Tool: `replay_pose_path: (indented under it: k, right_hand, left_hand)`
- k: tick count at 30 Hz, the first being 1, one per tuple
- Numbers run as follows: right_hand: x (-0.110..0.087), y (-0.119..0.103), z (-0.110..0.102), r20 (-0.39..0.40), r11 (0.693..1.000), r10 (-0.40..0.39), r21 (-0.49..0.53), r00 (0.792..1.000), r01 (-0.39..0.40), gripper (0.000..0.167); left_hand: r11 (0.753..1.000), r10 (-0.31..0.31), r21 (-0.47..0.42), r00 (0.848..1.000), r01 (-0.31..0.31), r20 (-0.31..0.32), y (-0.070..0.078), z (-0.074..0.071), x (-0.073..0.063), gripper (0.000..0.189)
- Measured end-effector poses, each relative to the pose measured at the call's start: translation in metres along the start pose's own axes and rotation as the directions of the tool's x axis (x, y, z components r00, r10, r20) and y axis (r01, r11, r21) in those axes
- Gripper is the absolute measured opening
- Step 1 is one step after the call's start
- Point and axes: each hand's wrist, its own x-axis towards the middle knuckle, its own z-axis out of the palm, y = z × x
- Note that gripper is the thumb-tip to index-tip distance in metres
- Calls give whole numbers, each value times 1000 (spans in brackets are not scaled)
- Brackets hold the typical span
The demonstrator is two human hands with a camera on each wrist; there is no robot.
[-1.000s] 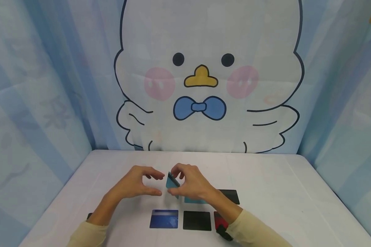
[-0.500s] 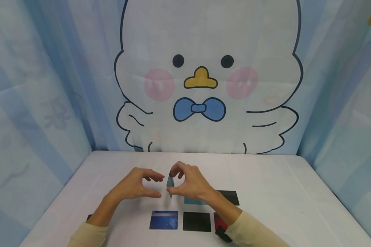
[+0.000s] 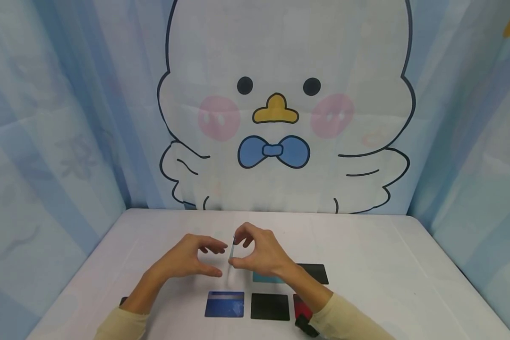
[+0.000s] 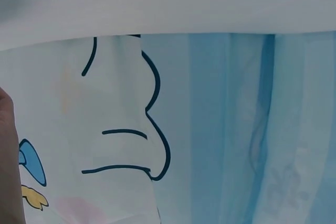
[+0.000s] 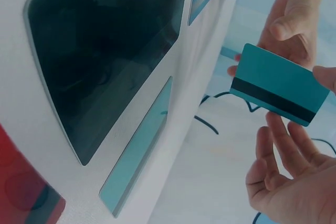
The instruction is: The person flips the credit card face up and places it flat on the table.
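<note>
Teal card (image 5: pixel 278 85) with a dark stripe is pinched by its edges between the thumb and fingertips of the right hand (image 3: pixel 262 250), which are spread only as far apart as the card they hold. It is up off the table (image 3: pixel 378 269), edge-on to the head view, where it shows as a thin, slightly tilted line. Facing it, the left hand (image 3: pixel 188 257) holds nothing, thumb and fingers wide apart; its fingertips are just beside the card, and I cannot tell whether they touch it. A second teal card (image 3: pixel 264 278) lies partly covered by the right forearm (image 3: pixel 308 285), with a dark card (image 3: pixel 316 273) to its right. Nearer the person, a row runs left to right: blue card (image 3: pixel 224 306), black card (image 3: pixel 269 307), red card (image 3: pixel 301 306), the last partly hidden by a black object (image 3: pixel 307 327) at the right sleeve (image 3: pixel 348 318). Behind the table hangs blue and white cloth (image 3: pixel 59 118) printed with a big bird (image 3: pixel 276 42) in a bow tie (image 3: pixel 273 151).
</note>
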Motion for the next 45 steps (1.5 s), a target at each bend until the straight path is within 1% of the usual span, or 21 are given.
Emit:
replay_pose_path:
  k: [6, 11, 17, 20, 25, 30, 37, 45]
  right_hand:
    - [0, -1, 0, -2, 999, 1, 44, 1000, -1, 47]
    - [-1, -1, 1, -4, 998, -4, 70, 1000, 5, 45]
    - [-1, 0, 2, 2, 994, 3, 106, 1000, -3, 44]
    - [-1, 0, 2, 6, 994, 3, 110, 1000, -4, 44]
    - [-2, 0, 3, 21, 995, 11, 103, 1000, -13, 44]
    - [-2, 2, 3, 21, 995, 24, 95, 999, -26, 45]
    - [-3, 3, 3, 14, 997, 15, 76, 1000, -16, 47]
    - [-4, 6, 5, 24, 1000, 29, 9, 999, -29, 46]
  left_hand:
    - [1000, 8, -3, 1000, -8, 6, 0, 3, 1, 61]
    - [1000, 23, -18, 1000, -22, 16, 1, 4, 2, 55]
    - [998, 55, -19, 998, -55, 4, 0, 2, 2, 48]
    - [998, 56, -36, 998, -56, 1, 0, 2, 1, 46]
    - [998, 48, -46, 999, -49, -12, -1, 1, 0, 46]
    - [998, 54, -27, 998, -55, -24, -2, 1, 0, 47]
    - [998, 63, 8, 997, -63, -50, -2, -1, 0, 48]
    - [999, 34, 41, 998, -32, -45, -2, -1, -1, 47]
